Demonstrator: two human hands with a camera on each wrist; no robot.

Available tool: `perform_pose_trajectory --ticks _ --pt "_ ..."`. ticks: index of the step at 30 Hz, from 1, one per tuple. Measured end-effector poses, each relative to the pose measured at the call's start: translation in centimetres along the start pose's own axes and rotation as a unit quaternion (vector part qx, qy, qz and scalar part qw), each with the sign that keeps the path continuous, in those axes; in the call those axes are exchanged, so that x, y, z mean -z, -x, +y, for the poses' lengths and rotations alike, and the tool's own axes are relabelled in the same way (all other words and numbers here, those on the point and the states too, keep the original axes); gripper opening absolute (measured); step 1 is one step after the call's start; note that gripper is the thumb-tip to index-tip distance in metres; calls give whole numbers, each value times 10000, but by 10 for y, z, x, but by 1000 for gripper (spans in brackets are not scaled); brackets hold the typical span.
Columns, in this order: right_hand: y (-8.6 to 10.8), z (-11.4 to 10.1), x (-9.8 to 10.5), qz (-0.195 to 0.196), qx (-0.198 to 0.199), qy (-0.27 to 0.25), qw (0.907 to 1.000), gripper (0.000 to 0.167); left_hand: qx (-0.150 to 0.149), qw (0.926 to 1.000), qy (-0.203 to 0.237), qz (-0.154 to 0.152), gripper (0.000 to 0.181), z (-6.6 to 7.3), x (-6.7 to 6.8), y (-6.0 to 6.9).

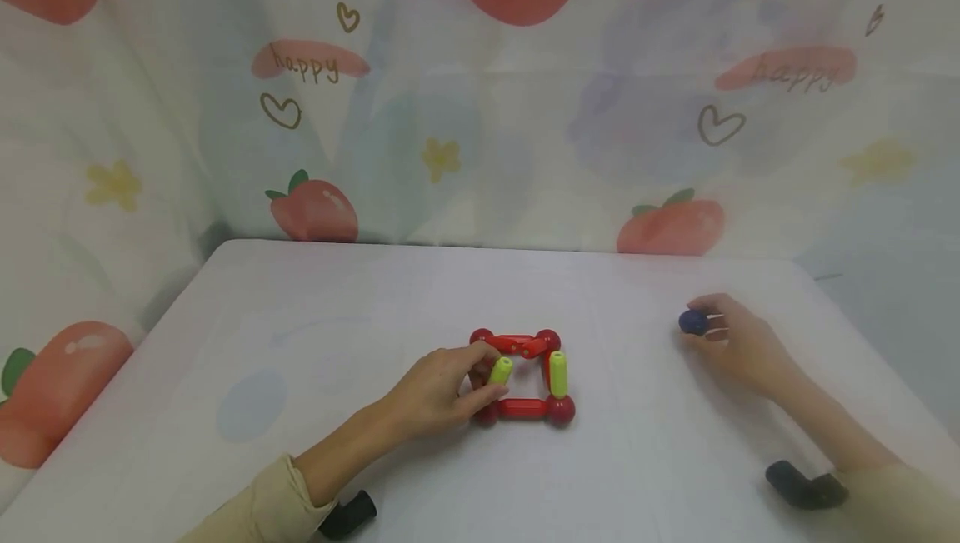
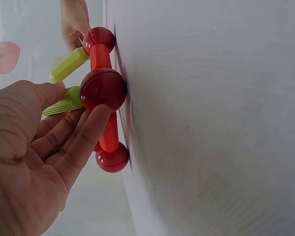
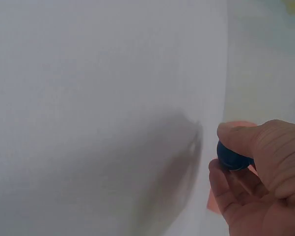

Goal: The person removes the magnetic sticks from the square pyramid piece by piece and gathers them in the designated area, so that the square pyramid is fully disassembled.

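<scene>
A square frame of red balls (image 1: 560, 410) and red rods (image 1: 522, 409) lies on the table. One yellow-green rod (image 1: 558, 374) stands on its near right ball. The left hand (image 1: 427, 389) is at the frame's left side, thumb and fingers around a second yellow-green rod (image 1: 501, 371); in the left wrist view this rod (image 2: 64, 102) meets a red ball (image 2: 103, 90), with the thumb on the rod and a fingertip by the ball. Away to the right, the right hand (image 1: 750, 351) pinches a dark blue ball (image 1: 693, 322) between thumb and fingers, also plain in the right wrist view (image 3: 233, 156).
The white table (image 1: 360, 293) ends at a printed cloth (image 1: 510, 151) behind it. Black bands or straps (image 1: 806, 486) show beside both wrists, near the beige sleeves (image 1: 258, 505).
</scene>
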State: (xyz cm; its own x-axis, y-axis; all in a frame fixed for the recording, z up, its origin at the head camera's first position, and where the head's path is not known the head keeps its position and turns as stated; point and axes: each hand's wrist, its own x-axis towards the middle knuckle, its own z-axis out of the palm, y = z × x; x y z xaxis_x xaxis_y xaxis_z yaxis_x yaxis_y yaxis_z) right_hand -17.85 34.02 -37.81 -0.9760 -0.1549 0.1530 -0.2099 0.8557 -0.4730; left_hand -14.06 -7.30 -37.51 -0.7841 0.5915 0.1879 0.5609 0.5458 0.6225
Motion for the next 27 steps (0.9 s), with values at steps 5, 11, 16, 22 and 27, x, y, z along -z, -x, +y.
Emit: perform_pose_trajectory --ticks 5,11,16,22,27 --pt "-5 9 3 -103 -233 50 9997 51 27 10000 45 -33 26 2 0 0" --pt "-8 10 6 -254 -131 161 9995 48 191 9996 -157 -146 28 6 3 -1" --pt "-11 7 5 -515 -314 285 9978 54 291 9991 -184 -248 28 6 5 -1" --pt "-13 2 9 -366 -357 353 9981 62 227 9995 -214 -85 29 5 4 -1" --pt "-8 -7 7 140 -219 523 9983 62 184 9997 -166 -27 30 4 1 -3"
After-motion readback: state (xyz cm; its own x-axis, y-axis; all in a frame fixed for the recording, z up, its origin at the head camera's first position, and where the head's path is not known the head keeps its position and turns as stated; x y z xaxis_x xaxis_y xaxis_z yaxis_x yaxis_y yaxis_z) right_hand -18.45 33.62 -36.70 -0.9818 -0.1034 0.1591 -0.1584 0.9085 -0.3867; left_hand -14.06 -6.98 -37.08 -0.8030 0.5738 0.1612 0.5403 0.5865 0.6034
